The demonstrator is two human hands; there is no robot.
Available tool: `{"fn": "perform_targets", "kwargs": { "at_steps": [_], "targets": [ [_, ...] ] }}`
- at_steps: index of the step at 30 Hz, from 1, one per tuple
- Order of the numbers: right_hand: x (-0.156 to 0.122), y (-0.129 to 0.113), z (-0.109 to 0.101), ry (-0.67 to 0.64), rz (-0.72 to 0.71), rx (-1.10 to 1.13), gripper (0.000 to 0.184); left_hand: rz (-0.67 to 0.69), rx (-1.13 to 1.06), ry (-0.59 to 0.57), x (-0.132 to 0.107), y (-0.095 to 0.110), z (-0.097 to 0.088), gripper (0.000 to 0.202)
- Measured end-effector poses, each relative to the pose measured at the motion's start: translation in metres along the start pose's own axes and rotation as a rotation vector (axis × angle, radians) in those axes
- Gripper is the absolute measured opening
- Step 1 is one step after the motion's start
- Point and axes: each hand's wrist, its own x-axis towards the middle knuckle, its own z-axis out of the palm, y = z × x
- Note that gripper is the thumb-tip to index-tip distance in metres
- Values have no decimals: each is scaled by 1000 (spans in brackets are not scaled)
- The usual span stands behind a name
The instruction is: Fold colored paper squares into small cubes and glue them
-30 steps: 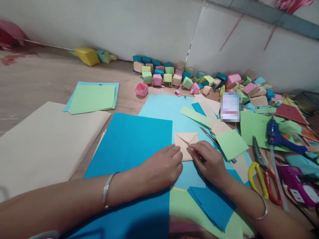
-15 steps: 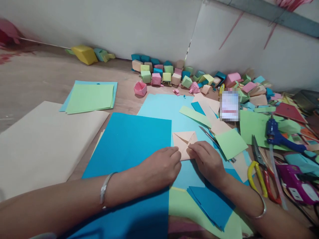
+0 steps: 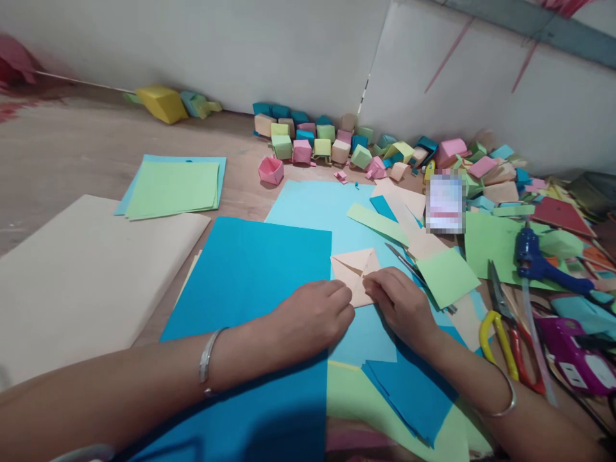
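Note:
A small peach paper square (image 3: 355, 260), its corners folded in toward the middle, lies over the light blue sheet (image 3: 308, 202). My left hand (image 3: 317, 314) is closed at the square's lower left edge, its fingertips pressed on the paper. At the right side, my right hand (image 3: 402, 301) pinches the paper near the centre, with thumb and forefinger together. Part of the square's lower edge is hidden by my fingers. Beneath my left forearm spreads a large dark blue sheet (image 3: 260, 269).
Right of my hands lie scissors (image 3: 503, 308), a blue glue gun (image 3: 534, 256), a purple device (image 3: 572, 353) and a green paper square (image 3: 447, 276). Small folded paper boxes (image 3: 302, 151) line the wall. A large beige sheet (image 3: 91, 276) and green sheets (image 3: 173, 189) are at left.
The peach square has turned slightly and shifted a little up and left. My left hand has edged right along its lower side, and my right hand stays pinched at the right.

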Motion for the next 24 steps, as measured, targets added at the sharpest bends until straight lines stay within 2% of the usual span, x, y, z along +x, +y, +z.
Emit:
{"fn": "perform_targets", "kwargs": {
  "at_steps": [6,12,16,24],
  "targets": [
    [3,1,0,-25,12,13,17,10,-9,14,0,1,-2,23],
    [2,4,5,18,-64,-76,18,52,9,-36,1,1,-6,19],
    [1,6,5,35,-96,-109,15,14,-5,-49,2,1,-7,20],
    [2,7,4,20,-96,-81,15,27,78,-47,4,1,1,16]
  ]
}}
